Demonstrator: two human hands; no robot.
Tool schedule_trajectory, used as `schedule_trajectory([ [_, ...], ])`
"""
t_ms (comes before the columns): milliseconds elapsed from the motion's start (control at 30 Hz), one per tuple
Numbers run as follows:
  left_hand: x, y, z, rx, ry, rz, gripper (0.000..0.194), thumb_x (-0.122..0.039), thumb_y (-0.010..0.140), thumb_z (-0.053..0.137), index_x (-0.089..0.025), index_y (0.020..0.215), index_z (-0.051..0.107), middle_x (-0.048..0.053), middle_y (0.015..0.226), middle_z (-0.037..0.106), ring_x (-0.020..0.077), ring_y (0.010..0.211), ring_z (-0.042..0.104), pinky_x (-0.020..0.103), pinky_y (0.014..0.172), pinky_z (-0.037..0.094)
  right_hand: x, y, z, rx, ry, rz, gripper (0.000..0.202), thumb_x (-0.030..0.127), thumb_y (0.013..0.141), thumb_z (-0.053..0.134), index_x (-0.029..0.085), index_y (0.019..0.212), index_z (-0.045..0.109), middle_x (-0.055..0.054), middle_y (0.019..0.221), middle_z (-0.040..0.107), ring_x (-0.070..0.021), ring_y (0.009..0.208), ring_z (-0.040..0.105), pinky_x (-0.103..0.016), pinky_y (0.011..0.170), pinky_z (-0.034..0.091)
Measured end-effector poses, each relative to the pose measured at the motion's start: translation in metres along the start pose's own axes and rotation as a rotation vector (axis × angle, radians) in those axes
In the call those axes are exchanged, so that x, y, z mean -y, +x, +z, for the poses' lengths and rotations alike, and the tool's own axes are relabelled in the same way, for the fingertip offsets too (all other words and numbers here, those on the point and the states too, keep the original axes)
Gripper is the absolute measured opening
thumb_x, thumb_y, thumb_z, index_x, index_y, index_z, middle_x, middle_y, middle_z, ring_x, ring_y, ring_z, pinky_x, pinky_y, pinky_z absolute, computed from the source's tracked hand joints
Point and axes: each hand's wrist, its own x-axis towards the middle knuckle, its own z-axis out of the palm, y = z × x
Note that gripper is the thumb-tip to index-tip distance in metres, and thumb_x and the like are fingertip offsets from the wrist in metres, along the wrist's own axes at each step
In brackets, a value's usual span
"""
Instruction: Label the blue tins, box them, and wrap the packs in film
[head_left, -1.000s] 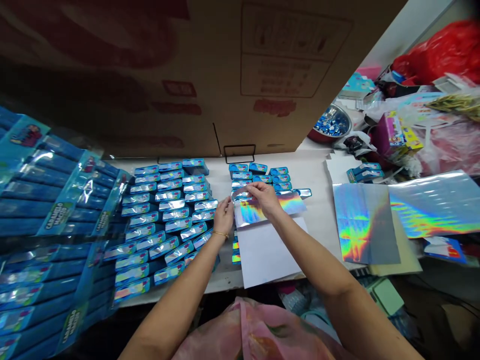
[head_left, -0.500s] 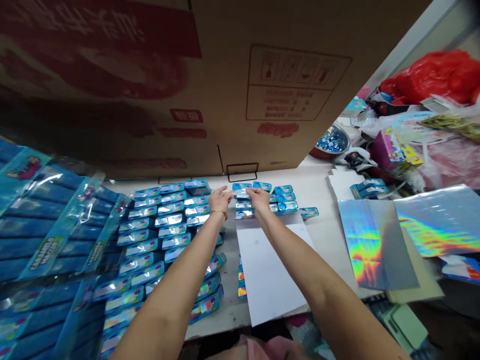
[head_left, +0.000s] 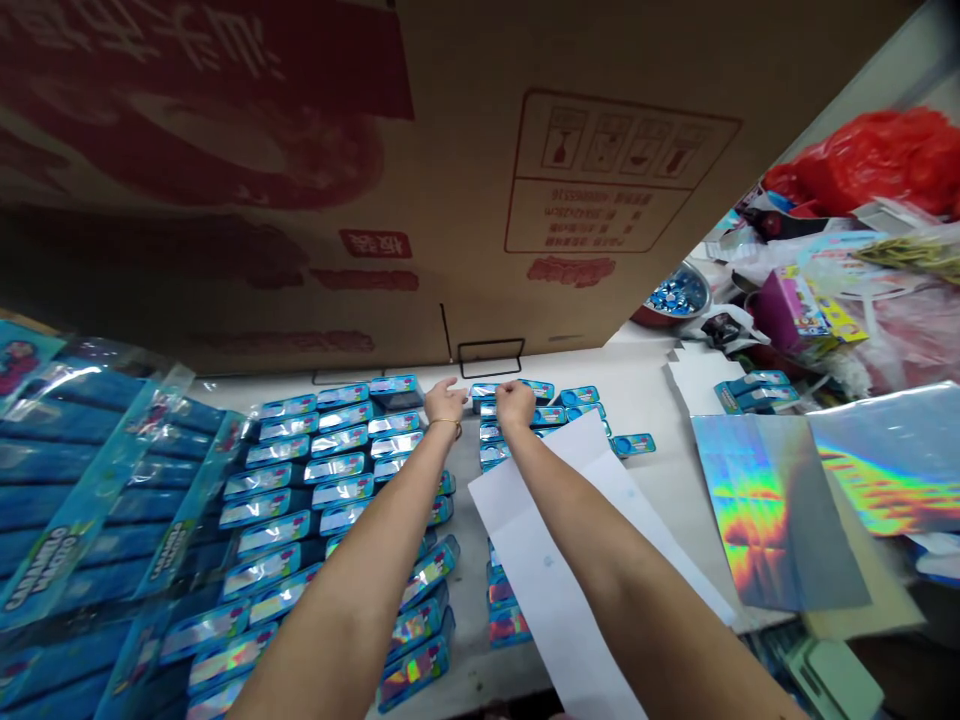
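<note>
My left hand (head_left: 445, 402), with a bracelet at the wrist, has fingers partly stretched out beside the left end of a small blue box (head_left: 486, 391). A tiny pale bit shows near its fingertips, too small to name. Over the same box, my right hand (head_left: 516, 405) is closed, fingers curled together. What it pinches, if anything, is hidden. Several more blue boxes (head_left: 495, 455) with shiny tops stand in short rows below and right of the hands. White paper (head_left: 551, 570) lies askew under my right forearm, overlapping some boxes.
A large cardboard carton (head_left: 465, 290) walls off the back. Rows of blue boxes (head_left: 277, 485) stand left, beside plastic-wrapped blue packs (head_left: 82, 500). To the right are rainbow-shiny sheets (head_left: 750, 510), a metal bowl (head_left: 701, 290) of blue pieces and a red plastic bag (head_left: 892, 155).
My right hand has curled closed over the boxes; the shiny strip between my hands is no longer visible there. The white paper has swung round to the right. The camera view has shifted slightly.
</note>
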Motion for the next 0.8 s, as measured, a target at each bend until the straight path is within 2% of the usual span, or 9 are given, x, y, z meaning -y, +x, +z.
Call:
schedule_trajectory([
  [100,0.002,0.001,0.002,0.018,-0.021,-0.015,0.039,-0.016,0.057,0.062,-0.012,0.096,0.06,0.0,0.058,0.062,0.0143,0.057,0.062,0.025,0.06,0.048,-0.002,0.001,0.001,-0.009,-0.036,-0.021,0.018,0.021,0.07,0.049,0.02,0.07,0.067,-0.006,0.073,0.066,-0.0178,0.072,0.057,-0.027,0.069,0.041],
  [267,0.003,0.0,0.001,0.024,-0.032,-0.033,0.04,-0.018,0.057,0.063,-0.012,0.096,0.059,0.0,0.058,0.062,0.0136,0.056,0.061,0.025,0.061,0.048,-0.004,0.006,0.001,0.048,0.155,-0.056,0.016,0.026,0.069,0.051,0.019,0.07,0.065,-0.002,0.073,0.065,-0.0142,0.069,0.057,-0.023,0.068,0.041],
  [367,-0.001,-0.001,0.0,0.029,-0.014,-0.032,0.04,-0.017,0.056,0.063,-0.012,0.096,0.06,0.0,0.058,0.062,0.0137,0.055,0.061,0.025,0.06,0.047,-0.002,0.005,-0.002,0.068,0.144,-0.046,0.015,0.024,0.069,0.051,0.019,0.069,0.064,-0.001,0.068,0.064,-0.0142,0.066,0.056,-0.023,0.066,0.041],
  [500,-0.006,-0.003,0.002,0.038,0.044,-0.019,0.036,-0.016,0.056,0.063,-0.014,0.093,0.061,0.0,0.055,0.06,0.0146,0.053,0.061,0.025,0.059,0.046,0.002,0.002,-0.007,0.062,-0.132,-0.072,0.017,0.018,0.073,0.047,0.018,0.072,0.065,-0.006,0.074,0.064,-0.0178,0.072,0.057,-0.027,0.068,0.039],
  [633,-0.006,-0.004,0.003,0.039,0.121,0.005,0.029,-0.015,0.058,0.062,-0.015,0.086,0.063,0.0,0.055,0.061,0.0157,0.056,0.061,0.028,0.064,0.047,0.005,-0.004,-0.011,0.068,-0.41,-0.192,0.023,0.019,0.08,0.043,0.017,0.092,0.061,-0.011,0.093,0.061,-0.02,0.08,0.056,-0.029,0.066,0.039],
  [700,-0.005,-0.005,0.002,0.044,0.154,0.021,0.026,-0.015,0.058,0.062,-0.016,0.084,0.064,0.002,0.061,0.064,0.0171,0.063,0.063,0.029,0.068,0.047,0.005,-0.008,-0.014,0.082,-0.537,-0.303,0.026,0.016,0.083,0.038,0.018,0.097,0.06,-0.011,0.099,0.058,-0.0195,0.082,0.055,-0.028,0.064,0.038],
  [800,-0.005,-0.01,-0.003,0.067,0.197,0.061,0.019,-0.014,0.06,0.06,-0.018,0.078,0.065,0.005,0.072,0.067,0.0201,0.079,0.063,0.032,0.077,0.046,0.005,-0.012,-0.018,0.176,-0.726,-0.545,0.031,0.012,0.083,0.034,0.02,0.096,0.061,-0.011,0.102,0.055,-0.021,0.089,0.052,-0.03,0.067,0.037],
])
